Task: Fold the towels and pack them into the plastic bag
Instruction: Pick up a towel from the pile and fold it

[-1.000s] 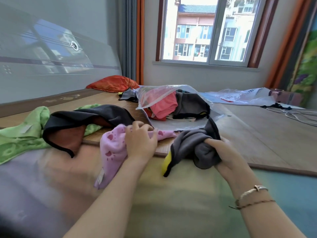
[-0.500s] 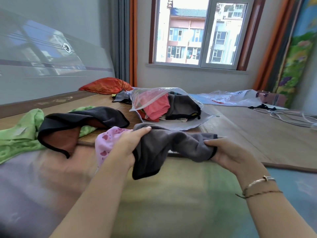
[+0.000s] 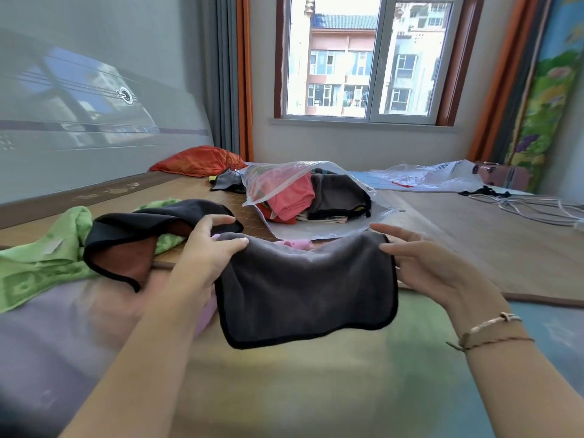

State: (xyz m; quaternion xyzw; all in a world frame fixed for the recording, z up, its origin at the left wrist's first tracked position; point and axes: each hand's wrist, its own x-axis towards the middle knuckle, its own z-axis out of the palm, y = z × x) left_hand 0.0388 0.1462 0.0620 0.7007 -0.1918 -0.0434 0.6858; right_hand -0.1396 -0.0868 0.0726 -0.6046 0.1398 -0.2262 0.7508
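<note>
This is a bedroom in a home. A wide bed (image 3: 474,248) covered with a woven bamboo mat fills the room, with a padded grey headboard (image 3: 79,121) along its left edge and an orange pillow (image 3: 197,161) at the far left corner. Beyond the far edge, a window (image 3: 366,58) with orange curtains (image 3: 245,77) looks onto apartment blocks. Towels (image 3: 41,263) lie scattered near the left edge.

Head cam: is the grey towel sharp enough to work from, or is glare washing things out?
Head view: grey towel and both hands, left and right, are sharp; the window is overexposed; the plastic bag shows glare; wide-angle bending at edges.
</note>
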